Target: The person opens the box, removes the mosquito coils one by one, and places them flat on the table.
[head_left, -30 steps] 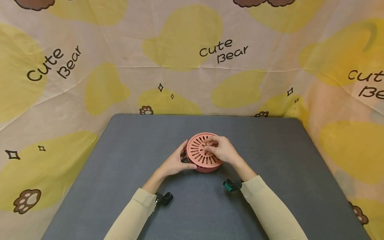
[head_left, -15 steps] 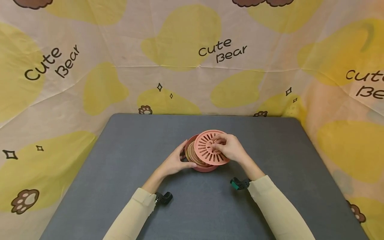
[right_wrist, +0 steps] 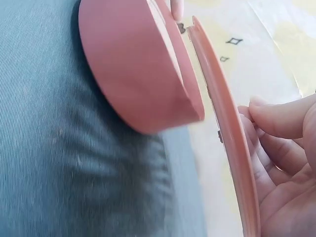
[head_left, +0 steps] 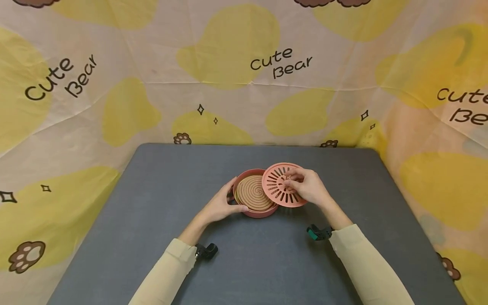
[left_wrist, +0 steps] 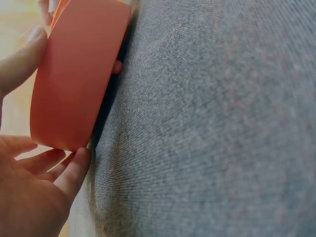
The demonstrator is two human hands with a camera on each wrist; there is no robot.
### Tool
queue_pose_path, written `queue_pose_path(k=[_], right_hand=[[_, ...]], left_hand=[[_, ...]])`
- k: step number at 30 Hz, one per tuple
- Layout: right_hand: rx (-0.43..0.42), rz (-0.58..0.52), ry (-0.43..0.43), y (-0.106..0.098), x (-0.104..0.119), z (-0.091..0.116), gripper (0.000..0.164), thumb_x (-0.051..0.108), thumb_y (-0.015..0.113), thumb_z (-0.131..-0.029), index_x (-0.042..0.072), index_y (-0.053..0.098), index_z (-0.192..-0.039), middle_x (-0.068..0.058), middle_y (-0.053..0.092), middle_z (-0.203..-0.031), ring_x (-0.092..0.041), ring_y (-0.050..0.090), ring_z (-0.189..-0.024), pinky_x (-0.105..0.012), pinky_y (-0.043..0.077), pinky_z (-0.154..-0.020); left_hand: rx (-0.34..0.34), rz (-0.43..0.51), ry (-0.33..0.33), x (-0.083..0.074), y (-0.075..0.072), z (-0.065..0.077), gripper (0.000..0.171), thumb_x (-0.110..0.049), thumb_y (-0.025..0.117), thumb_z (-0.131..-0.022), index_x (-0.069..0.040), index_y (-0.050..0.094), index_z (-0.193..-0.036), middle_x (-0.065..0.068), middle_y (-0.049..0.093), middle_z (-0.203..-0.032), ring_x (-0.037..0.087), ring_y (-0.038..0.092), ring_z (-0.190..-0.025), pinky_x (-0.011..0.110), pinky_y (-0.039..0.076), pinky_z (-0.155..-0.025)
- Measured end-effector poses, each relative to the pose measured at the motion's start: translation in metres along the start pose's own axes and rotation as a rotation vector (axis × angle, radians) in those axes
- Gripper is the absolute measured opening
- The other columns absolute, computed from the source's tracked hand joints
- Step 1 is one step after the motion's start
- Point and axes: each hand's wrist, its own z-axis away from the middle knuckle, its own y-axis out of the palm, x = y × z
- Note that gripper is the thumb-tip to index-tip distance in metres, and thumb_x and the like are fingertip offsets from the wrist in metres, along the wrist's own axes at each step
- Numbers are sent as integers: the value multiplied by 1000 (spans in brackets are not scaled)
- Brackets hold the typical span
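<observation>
A round pink mosquito coil box (head_left: 259, 214) stands on the table, its top uncovered over most of its width. Inside lies a tan mosquito coil (head_left: 253, 192) with a flat spiral. My left hand (head_left: 219, 207) grips the box's left side, thumb at the near rim and fingers around the far side; the left wrist view shows the fingertips against its smooth wall (left_wrist: 81, 74). With bent fingers, my right hand (head_left: 313, 186) pinches the slotted pink lid (head_left: 274, 195) at its middle. The lid overlaps the box's right edge in the head view; in the right wrist view a gap separates them.
The table has a grey ribbed cover (head_left: 244, 267). Behind it and along both sides hangs a printed cloth (head_left: 228, 51) with yellow patches. A black camera mount (head_left: 207, 251) sits at the left wrist, and another mount (head_left: 319, 233) at the right.
My right hand has lifted the lid and carried it rightward off the box, uncovering the coil. My left hand has kept its grip on the box, which has hardly moved.
</observation>
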Motion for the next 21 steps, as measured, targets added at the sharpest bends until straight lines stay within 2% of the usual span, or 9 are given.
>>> queue_pose_path(k=[5,12,21], right_hand=[[-31,-6,18,-12,-8,4,29,15,72,-97,0,70,-121,-14,75,-94,-23,73,-77,-32,61,-68],[-87,-37,50,-25,-18,6,30,15,73,-96,-2,70,-121,-18,74,-99,-23,74,-75,-33,61,-67],[-125,-91,102,-35,-29,2,32,11,70,-98,-5,66,-125,-24,71,-106,-19,74,-76,-36,62,-69]], left_hand=[[-3,0,19,0,-1,0,111,-28,89,-81,-4,17,-163,16,27,-163,28,42,-141,44,41,-112],[5,-10,-19,-1,-4,2,111,-29,89,-82,-8,17,-163,14,24,-165,27,39,-143,43,40,-113],[12,-26,-19,-6,-2,4,110,-31,88,-82,-8,17,-164,18,22,-164,30,40,-142,44,41,-112]])
